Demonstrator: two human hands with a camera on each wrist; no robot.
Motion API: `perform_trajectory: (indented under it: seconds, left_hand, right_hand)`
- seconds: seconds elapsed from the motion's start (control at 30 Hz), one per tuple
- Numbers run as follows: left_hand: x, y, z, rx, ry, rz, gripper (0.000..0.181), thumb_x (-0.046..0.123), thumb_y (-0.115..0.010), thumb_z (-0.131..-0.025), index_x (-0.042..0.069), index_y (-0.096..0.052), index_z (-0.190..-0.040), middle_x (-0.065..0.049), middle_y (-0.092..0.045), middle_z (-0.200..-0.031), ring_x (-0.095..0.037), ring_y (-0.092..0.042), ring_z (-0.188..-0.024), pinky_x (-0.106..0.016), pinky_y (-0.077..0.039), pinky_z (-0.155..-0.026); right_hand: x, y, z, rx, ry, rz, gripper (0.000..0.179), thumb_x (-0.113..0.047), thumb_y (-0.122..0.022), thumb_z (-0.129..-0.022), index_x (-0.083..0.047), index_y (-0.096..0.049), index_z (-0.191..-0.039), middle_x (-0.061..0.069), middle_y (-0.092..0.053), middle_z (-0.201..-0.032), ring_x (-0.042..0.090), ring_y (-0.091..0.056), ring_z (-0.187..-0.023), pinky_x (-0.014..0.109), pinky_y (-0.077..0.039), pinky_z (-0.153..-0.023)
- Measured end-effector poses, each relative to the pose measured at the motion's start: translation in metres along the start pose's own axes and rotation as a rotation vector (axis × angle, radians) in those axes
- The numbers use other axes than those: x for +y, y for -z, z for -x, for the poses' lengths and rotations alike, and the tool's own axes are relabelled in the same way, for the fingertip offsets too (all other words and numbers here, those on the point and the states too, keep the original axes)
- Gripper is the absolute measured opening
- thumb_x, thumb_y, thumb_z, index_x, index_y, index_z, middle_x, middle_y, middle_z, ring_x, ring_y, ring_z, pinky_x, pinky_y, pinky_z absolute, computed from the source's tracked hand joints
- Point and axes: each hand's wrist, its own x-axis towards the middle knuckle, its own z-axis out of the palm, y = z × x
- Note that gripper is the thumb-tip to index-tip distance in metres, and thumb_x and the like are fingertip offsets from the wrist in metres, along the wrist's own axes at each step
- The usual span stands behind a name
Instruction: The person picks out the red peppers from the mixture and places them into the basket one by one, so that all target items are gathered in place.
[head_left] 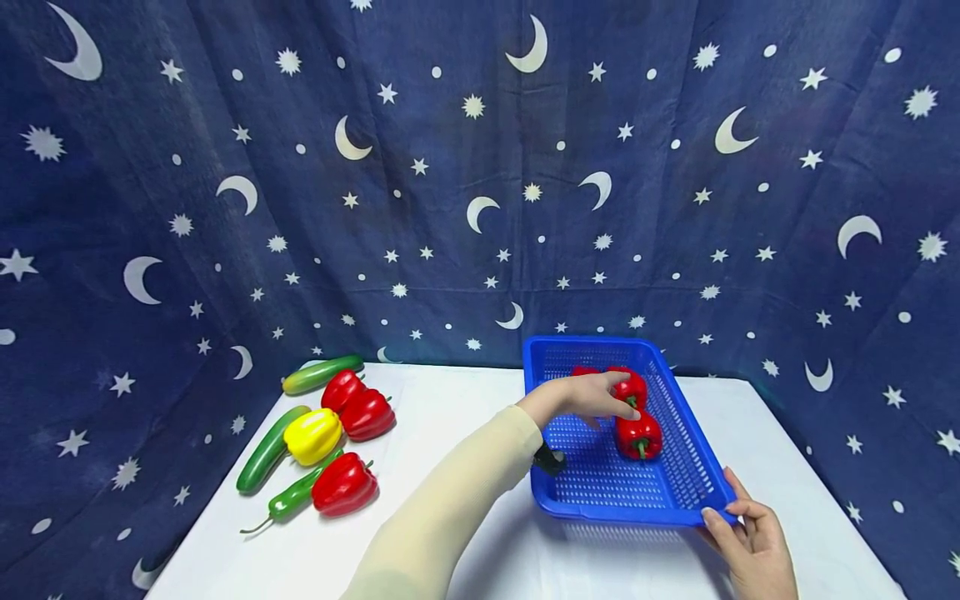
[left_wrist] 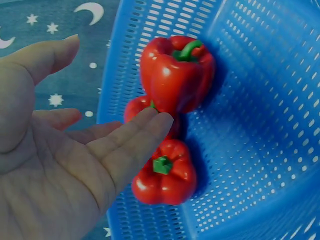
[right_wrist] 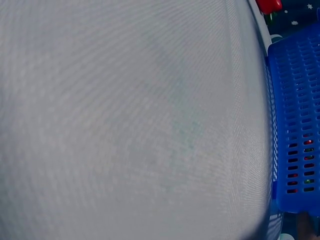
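My left hand [head_left: 592,396] reaches into a blue plastic basket [head_left: 611,512], fingers extended above red bell peppers. In the left wrist view, the palm and spread thumb show, with nothing held. Three red bell peppers lie there: a large one [left_wrist: 177,75], one partly behind the fingertips [left_wrist: 137,107], and another [left_wrist: 165,175] beneath the fingers. Whether a fingertip touches a pepper, I cannot tell. My right hand [head_left: 753,542] grips the basket's near right corner, thumb over the rim. The right wrist view shows mostly pale tabletop, the basket's side [right_wrist: 300,110] and a dark, blurred fingertip.
On the table's left side lie two cucumbers [head_left: 272,450], three red bell peppers [head_left: 345,485], a yellow bell pepper [head_left: 312,436] and a long green chili pepper [head_left: 296,496]. A dark blue curtain [head_left: 450,167] with moons and stars hangs behind the white table [head_left: 427,467].
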Motion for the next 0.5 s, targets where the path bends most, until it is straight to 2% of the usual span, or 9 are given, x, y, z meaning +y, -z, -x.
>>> perform_trajectory:
  seconds: [0.13, 0.2, 0.37, 0.5]
  left_hand:
    - [0.002, 0.004, 0.008, -0.01, -0.029, 0.036, 0.078, 0.029, -0.074, -0.094, 0.029, -0.034, -0.161, -0.007, -0.044, -0.156, -0.03, -0.062, -0.123, -0.044, -0.058, -0.092]
    - [0.003, 0.004, 0.011, -0.009, -0.056, 0.046, 0.076, 0.029, -0.074, -0.095, 0.031, -0.035, -0.16, -0.006, -0.044, -0.155, -0.027, -0.062, -0.121, -0.043, -0.058, -0.091]
    - [0.007, 0.003, 0.02, 0.009, -0.145, 0.045, 0.073, 0.029, -0.073, -0.095, 0.033, -0.037, -0.159, -0.002, -0.049, -0.15, -0.017, -0.063, -0.116, -0.036, -0.059, -0.087]
    - [0.006, 0.001, 0.028, 0.0, -0.221, 0.025, 0.073, 0.028, -0.072, -0.097, 0.032, -0.035, -0.159, 0.001, -0.048, -0.153, -0.013, -0.059, -0.123, -0.033, -0.058, -0.09]
  right_hand:
    - [0.0, 0.0, 0.0, 0.015, -0.019, -0.007, 0.025, 0.006, -0.062, -0.098, -0.003, -0.045, -0.113, 0.009, -0.023, -0.168, -0.005, -0.061, -0.108, 0.022, -0.058, -0.077]
    - [0.001, 0.001, 0.0, 0.013, -0.01, -0.026, 0.025, 0.009, -0.061, -0.098, -0.003, -0.045, -0.113, 0.009, -0.023, -0.168, -0.004, -0.062, -0.108, 0.022, -0.059, -0.076]
    - [0.003, 0.0, -0.001, 0.01, 0.005, -0.057, 0.026, 0.012, -0.059, -0.097, -0.003, -0.046, -0.114, 0.007, -0.026, -0.167, -0.003, -0.063, -0.109, 0.022, -0.059, -0.075]
    - [0.004, -0.001, -0.002, 0.015, 0.006, -0.064, 0.026, 0.013, -0.059, -0.097, -0.003, -0.046, -0.113, 0.007, -0.026, -0.167, -0.003, -0.063, -0.109, 0.023, -0.059, -0.075]
